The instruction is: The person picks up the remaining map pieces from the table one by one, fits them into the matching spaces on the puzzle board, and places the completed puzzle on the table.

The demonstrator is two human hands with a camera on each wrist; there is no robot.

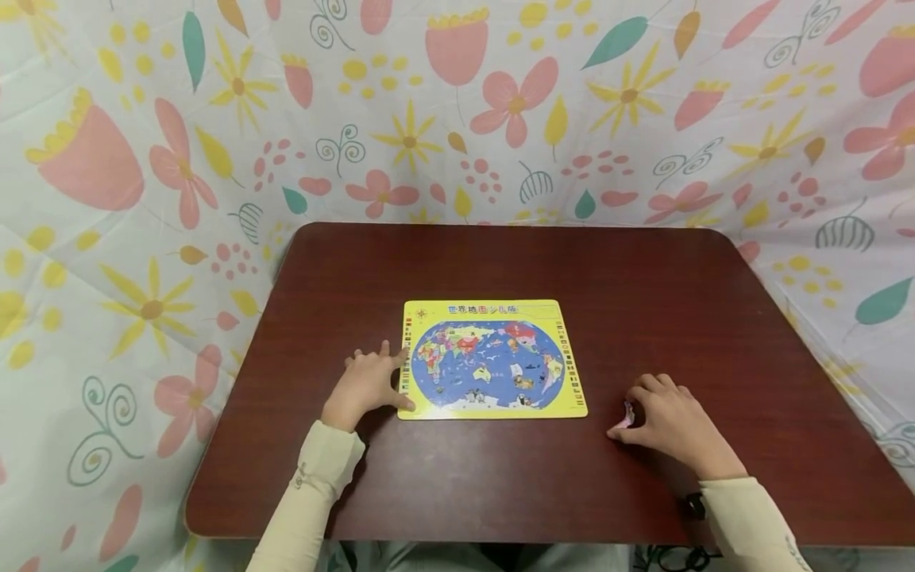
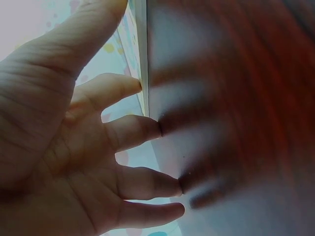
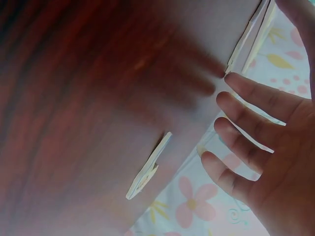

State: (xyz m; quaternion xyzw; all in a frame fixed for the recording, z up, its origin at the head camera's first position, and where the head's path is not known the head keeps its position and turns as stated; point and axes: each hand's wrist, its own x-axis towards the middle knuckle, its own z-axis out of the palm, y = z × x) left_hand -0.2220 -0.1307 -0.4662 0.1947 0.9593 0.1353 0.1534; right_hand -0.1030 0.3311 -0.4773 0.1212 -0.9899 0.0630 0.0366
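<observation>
A flat yellow-bordered world map board (image 1: 492,409) lies on the table, its blue oval filled with coloured continents and small pictures. At its left edge is my left hand (image 1: 366,387), with thumb and index finger touching the side and the other fingers spread; the left wrist view has those fingertips on the tabletop. To the board's right, my right hand (image 1: 672,417) pinches a small pink puzzle piece (image 1: 628,415) by its ends, between thumb and index finger. In the right wrist view this piece's thin edge (image 3: 241,44) meets the index fingertip.
Another thin flat piece (image 3: 149,169) lies on the tabletop beyond the little finger in the right wrist view; the head view does not show it. The brown table (image 1: 500,262) has a flower-print cloth (image 1: 429,111) behind it. Black cables (image 1: 675,558) hang below the front edge.
</observation>
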